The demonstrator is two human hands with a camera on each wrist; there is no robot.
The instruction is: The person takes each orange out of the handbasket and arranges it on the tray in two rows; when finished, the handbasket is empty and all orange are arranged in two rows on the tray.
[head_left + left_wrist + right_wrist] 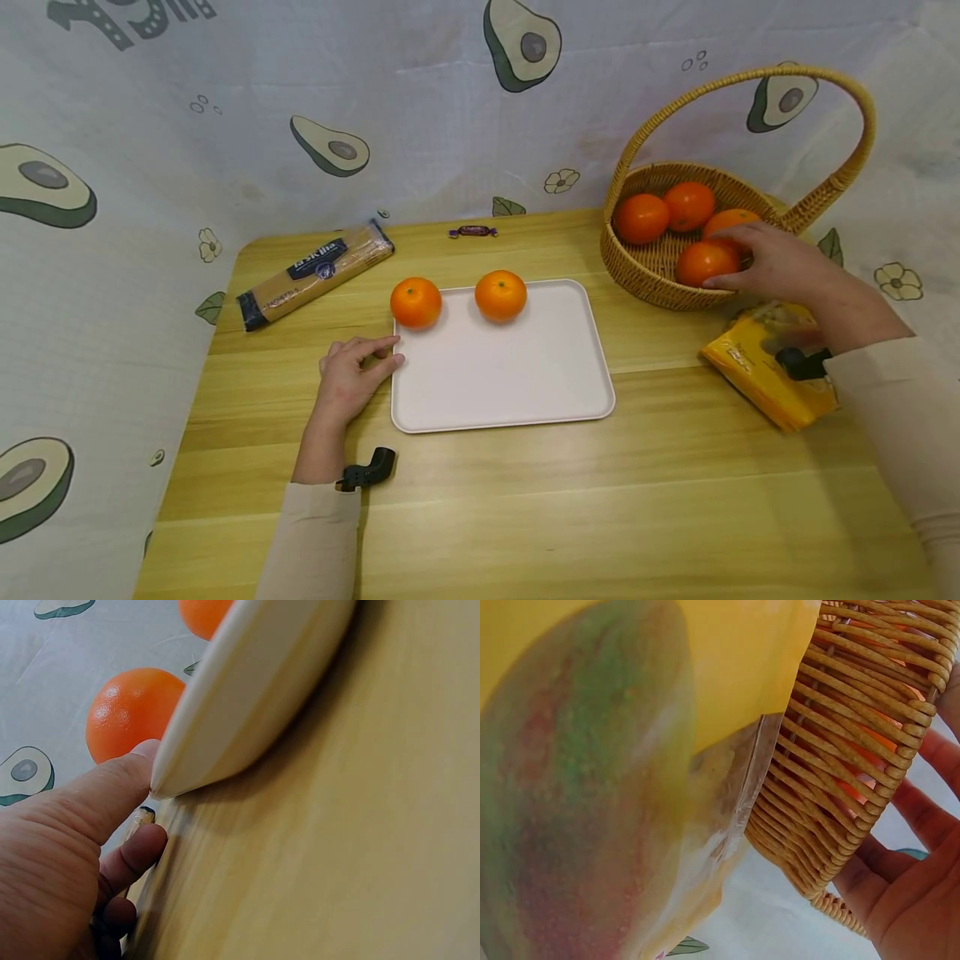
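resting against right hand (780, 262): front orange (705, 262)

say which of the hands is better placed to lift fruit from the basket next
Right, probably: the right hand is at an orange fruit in the basket, while the left hand is farther off, beside the tray.

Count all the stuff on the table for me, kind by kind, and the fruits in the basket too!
Wicker basket: 1
Orange-red fruits in it: 4
Loose oranges: 2
White tray: 1
Pasta packet: 1
Wrapped candy: 1
Yellow mango-picture bag: 1
Total I can see: 11
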